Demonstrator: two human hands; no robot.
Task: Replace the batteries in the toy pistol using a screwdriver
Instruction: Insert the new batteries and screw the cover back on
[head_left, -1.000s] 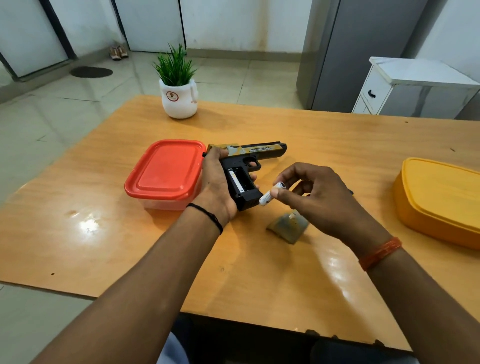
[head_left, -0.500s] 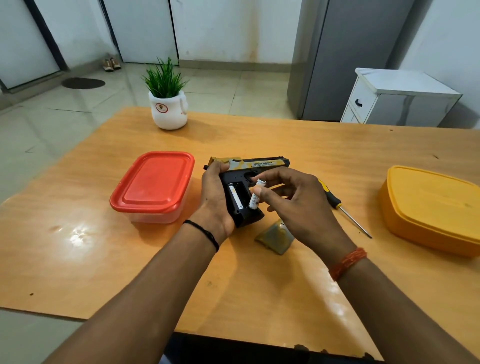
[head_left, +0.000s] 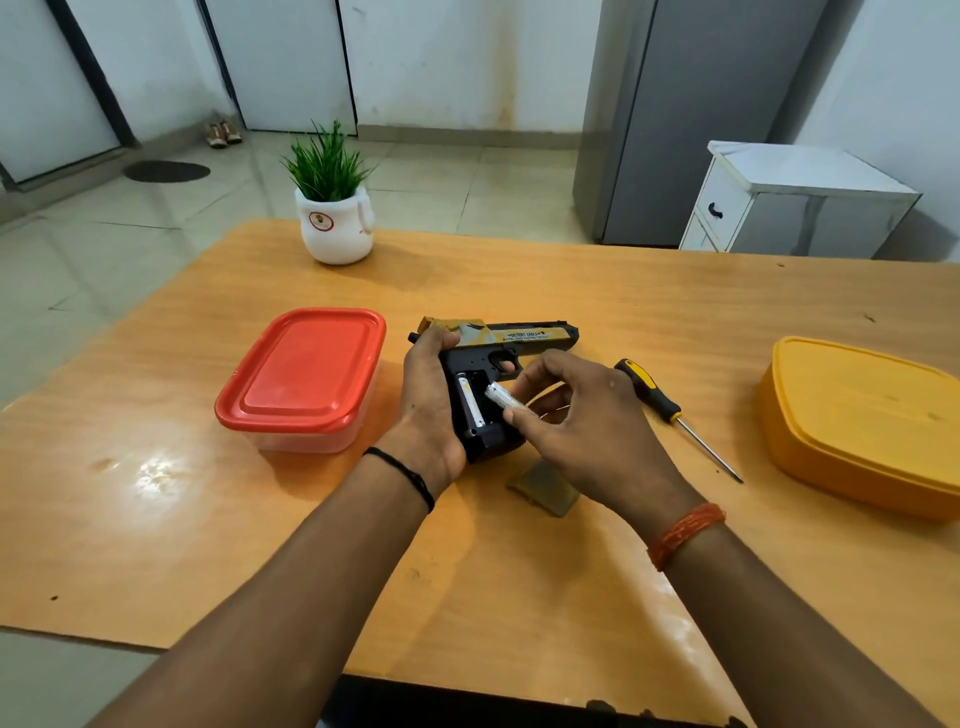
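Toy pistol (head_left: 493, 364) lies on its side on the surface (head_left: 519, 571), barrel pointing right, grip toward the person; left hand (head_left: 428, 410) is wrapped around the rear of the grip and steadies it. Battery bay in the grip stands open, facing up; one seated battery (head_left: 470, 408) lies in the left slot, its long axis running along the grip, roughly toward and away from the person. Right hand (head_left: 582, 415) pinches a loose battery (head_left: 501, 397) between thumb and fingertips, held just above the vacant right slot; the cell is canted, far end up and to the left, not yet parallel with the seated one. Judgement: the coming move depends on swinging the loose battery into line with the slot's long axis, then pressing it down; the right hand is the nearer and already over the opening; polarity marks cannot be read. Compartment cover (head_left: 543, 493) lies on the surface just below the right wrist; screwdriver (head_left: 670, 410) rests to the right, untouched, tip toward the person.
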